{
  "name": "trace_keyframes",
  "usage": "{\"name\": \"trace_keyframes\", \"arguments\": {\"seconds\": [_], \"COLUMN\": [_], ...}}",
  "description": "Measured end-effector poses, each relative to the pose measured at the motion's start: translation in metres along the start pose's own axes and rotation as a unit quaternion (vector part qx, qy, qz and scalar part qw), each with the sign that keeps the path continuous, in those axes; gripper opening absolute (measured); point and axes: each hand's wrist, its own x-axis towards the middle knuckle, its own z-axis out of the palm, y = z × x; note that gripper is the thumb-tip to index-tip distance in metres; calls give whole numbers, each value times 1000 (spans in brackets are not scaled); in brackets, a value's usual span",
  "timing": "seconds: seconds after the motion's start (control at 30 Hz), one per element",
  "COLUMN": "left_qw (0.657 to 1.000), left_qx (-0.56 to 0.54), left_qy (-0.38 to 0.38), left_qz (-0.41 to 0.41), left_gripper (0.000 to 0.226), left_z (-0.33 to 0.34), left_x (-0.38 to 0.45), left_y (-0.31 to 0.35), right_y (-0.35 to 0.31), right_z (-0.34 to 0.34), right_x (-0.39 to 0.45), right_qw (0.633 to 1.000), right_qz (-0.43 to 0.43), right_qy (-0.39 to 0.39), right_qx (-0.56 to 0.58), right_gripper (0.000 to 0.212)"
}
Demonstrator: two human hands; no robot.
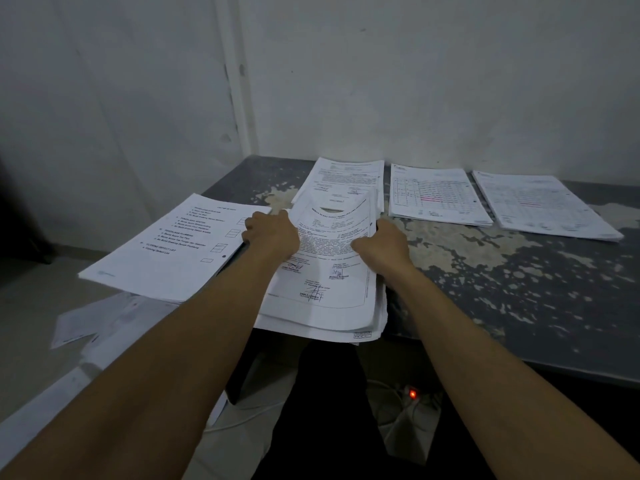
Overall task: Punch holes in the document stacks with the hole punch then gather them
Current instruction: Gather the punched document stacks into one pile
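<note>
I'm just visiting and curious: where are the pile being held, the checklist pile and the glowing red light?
Held pile (332,271), head view, signed top sheet.
Checklist pile (166,258), head view, top page.
Red light (412,394), head view, the glow itself.

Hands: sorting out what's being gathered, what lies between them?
Head view: the signed-letter stack lies between left hand and right hand, gripped at both side edges.

Paper stacks on table (519,289): five — left (166,251), centre (332,271), upper centre (346,178), two upper right (436,199) (543,206). Hands: two (273,233) (384,244).
</note>
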Motion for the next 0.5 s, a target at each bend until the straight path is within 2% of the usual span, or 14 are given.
{"name": "trace_keyframes", "arguments": {"seconds": [0.13,0.23,0.43,0.5], "left_qw": [1000,999,966,952], "left_qx": [-5,-43,-231,-269], "left_qy": [-6,13,114,144], "left_qz": [10,31,9,3], "left_gripper": [52,46,15,13], "left_z": [-4,-4,6,8], "left_x": [4,6,4,2], "left_y": [-3,-2,-9,-12], "right_y": [-1,0,5,5], "right_z": [-3,-3,0,1], "right_x": [1,3,2,2], "right_qw": [1000,1000,1000,999], "right_qz": [-1,-12,-4,-5], "right_qy": [-9,-16,-25,-31], "right_qx": [17,11,3,23], "right_gripper": [33,31,33,34]}}
